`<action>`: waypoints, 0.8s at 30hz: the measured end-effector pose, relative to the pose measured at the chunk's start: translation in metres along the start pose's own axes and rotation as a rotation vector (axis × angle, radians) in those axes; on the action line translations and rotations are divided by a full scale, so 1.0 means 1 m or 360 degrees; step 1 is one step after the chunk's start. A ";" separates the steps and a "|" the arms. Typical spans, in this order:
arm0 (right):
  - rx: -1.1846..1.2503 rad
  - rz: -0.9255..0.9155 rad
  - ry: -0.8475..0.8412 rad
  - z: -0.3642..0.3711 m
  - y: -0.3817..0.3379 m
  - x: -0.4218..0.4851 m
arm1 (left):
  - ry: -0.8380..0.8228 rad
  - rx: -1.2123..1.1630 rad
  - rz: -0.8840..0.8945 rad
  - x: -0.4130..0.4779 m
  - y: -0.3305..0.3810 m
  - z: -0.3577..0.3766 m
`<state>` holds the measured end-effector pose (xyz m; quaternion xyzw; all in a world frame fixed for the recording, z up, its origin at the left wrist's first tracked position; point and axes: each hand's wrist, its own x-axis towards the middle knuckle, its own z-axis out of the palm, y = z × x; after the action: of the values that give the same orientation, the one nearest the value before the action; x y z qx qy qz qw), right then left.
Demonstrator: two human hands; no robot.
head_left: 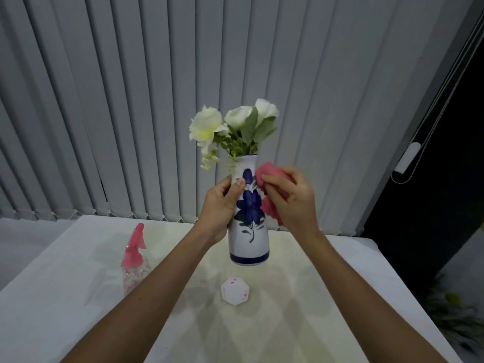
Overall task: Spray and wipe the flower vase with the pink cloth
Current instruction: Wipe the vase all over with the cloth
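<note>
- Now our left hand (pixel 222 205) wraps the vase (pixel 248 226) at its waist, holding it upright and, it seems, lifted off the table (pixel 78 284).
- Our right hand (pixel 290 203) bunches the pink cloth (pixel 269 176) in curled fingers and presses it to the neck, just above and right of that grip.
- To wipe well, we judge: keep the left grip firm, stroke downward from the neck, turn the vase to reach the back, and spare the flowers (pixel 235 121) above the grip.
- Counted: one vase, one cloth, three white flowers, one spray bottle (pixel 135 258) down left of the grip, one small white eight-sided piece (pixel 235 290) below it.
</note>
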<state>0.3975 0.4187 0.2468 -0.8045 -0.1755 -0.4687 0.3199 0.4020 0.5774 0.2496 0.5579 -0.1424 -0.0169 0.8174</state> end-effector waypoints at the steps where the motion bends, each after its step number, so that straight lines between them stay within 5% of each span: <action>1: 0.0112 0.0142 0.0012 0.002 -0.001 -0.010 | -0.0007 0.0015 0.0026 0.001 0.003 0.000; 8: 0.0466 0.0558 -0.0139 0.002 -0.014 -0.073 | 0.0068 0.0034 0.0062 0.009 0.007 -0.008; 13: 0.0585 0.0713 0.0051 0.008 -0.029 -0.030 | -0.0026 0.0077 0.0023 0.006 -0.003 -0.002; 19: 0.0631 0.0623 0.0003 0.009 -0.030 -0.065 | 0.0145 -0.0028 0.0093 0.016 0.007 -0.005; 24: 0.0945 0.1167 -0.0205 0.014 -0.024 -0.083 | 0.0105 0.0041 0.0152 0.022 0.014 -0.011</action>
<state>0.3506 0.4472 0.1783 -0.7145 -0.0257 -0.2038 0.6688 0.4238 0.5881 0.2636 0.5613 -0.1420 0.0424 0.8142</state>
